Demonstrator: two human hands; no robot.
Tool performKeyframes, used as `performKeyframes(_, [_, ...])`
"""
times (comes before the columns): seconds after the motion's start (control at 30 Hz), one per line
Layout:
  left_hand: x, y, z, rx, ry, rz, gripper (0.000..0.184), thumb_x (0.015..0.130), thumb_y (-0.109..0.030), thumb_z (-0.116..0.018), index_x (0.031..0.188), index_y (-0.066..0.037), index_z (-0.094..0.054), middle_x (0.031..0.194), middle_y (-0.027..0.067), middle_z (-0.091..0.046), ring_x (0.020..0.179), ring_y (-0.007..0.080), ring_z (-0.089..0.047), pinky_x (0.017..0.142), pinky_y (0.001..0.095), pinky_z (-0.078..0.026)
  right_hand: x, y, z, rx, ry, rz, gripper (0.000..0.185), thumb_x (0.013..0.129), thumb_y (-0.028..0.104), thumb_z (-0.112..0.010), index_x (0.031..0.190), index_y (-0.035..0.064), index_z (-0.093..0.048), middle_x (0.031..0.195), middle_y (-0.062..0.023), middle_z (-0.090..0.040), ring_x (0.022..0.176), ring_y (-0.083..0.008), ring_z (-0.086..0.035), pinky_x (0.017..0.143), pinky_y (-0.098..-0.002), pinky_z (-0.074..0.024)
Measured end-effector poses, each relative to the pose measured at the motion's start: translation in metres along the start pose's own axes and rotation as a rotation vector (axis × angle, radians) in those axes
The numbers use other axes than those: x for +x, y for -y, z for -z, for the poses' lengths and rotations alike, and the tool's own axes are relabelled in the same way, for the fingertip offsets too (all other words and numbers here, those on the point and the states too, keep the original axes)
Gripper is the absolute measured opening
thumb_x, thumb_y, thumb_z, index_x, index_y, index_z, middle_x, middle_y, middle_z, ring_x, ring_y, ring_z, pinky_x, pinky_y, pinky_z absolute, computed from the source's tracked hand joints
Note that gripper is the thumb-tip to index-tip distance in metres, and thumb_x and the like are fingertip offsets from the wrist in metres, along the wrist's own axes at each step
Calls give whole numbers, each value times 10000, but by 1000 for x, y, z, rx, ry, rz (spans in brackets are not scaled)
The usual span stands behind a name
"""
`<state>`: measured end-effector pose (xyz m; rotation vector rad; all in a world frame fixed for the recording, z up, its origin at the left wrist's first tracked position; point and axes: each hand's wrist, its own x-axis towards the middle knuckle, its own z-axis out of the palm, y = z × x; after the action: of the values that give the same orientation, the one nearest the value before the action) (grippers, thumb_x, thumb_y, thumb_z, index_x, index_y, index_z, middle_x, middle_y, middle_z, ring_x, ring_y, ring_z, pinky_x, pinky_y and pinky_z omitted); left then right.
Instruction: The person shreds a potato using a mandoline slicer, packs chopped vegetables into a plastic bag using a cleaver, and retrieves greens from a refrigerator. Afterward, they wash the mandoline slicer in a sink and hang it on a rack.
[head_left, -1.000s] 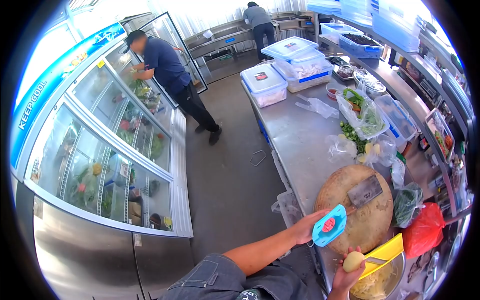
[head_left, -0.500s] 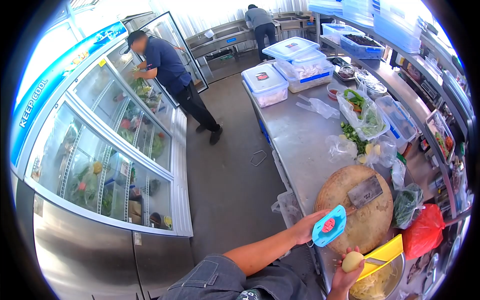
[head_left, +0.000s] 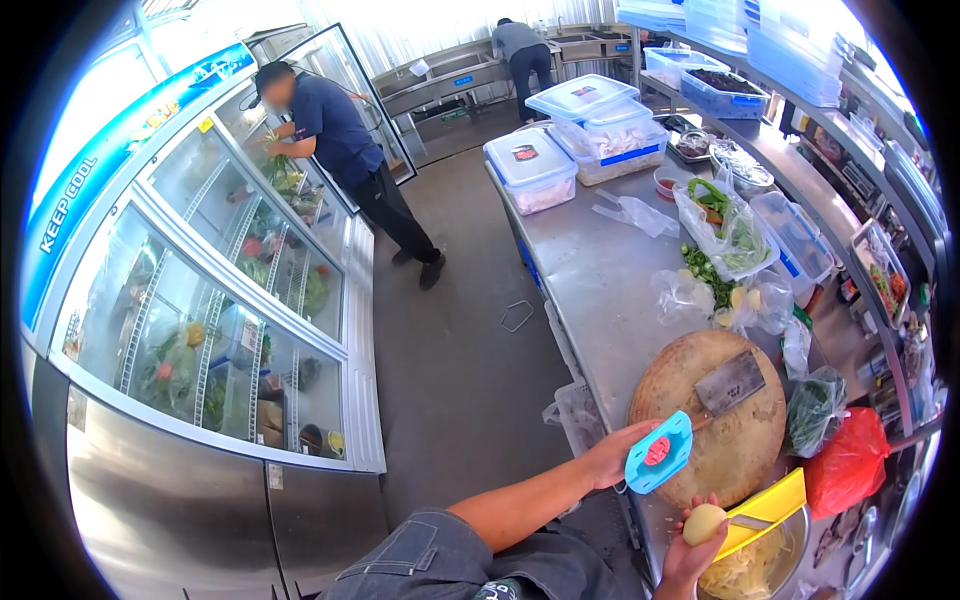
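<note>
My left hand (head_left: 615, 457) is closed around a light-blue plastic slicer hand guard (head_left: 648, 474) with a pinkish-red centre, held over the near left edge of the round wooden chopping board (head_left: 655, 385). In my right hand (head_left: 688, 560) is a pale peeled potato (head_left: 704, 524), gripped from below. Just beside it, a yellow slicer (head_left: 775, 506) with a metal blade leans across a metal bowl (head_left: 803, 545). Pale shreds (head_left: 748, 572) fill much of that bowl. A cleaver (head_left: 730, 383) lies flat on the board, beyond the hand guard.
A red plastic bag (head_left: 848, 462) and a bag of greens (head_left: 815, 405) sit right of the board. Farther along the steel table (head_left: 590, 270) are chopped greens (head_left: 708, 272) and lidded tubs (head_left: 530, 168). One person (head_left: 335, 130) stands at the glass-door fridge (head_left: 250, 290); another (head_left: 522, 60) bends at the sinks.
</note>
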<state>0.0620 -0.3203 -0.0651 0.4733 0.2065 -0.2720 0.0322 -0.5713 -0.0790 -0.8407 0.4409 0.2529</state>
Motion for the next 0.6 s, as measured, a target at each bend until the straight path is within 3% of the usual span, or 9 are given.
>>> performKeyframes(0.6, [0,2,5,-105,28,19,440,1027,-279,-501,1396,-40,-492,1334,84,-588,1178,179,-600,1017,357,-494,0,-2,-1,-7,-22,-16,582,997,535,-416,1388,108,-478,1164,-95,-628,828,-161,-597,657,-265,-480])
